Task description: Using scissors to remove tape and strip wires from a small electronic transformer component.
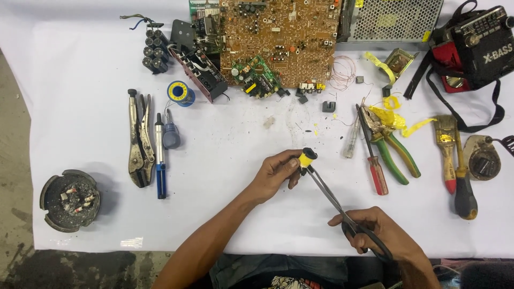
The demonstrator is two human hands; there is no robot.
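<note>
A small yellow and black part (307,157) is held up just over the middle of the white counter (225,214). The left hand (277,172) pinches it with its fingertips. The right hand (375,230) is closed around the handles of long black pliers (334,199), and the tips touch the part. Near the right are green pliers (396,152) and a red screwdriver (375,166). A big brown circuit board (284,40) lies farther back.

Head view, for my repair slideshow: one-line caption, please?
Left hand holds a yellow-and-black component while right hand applies long black pliers over a white table.
</note>
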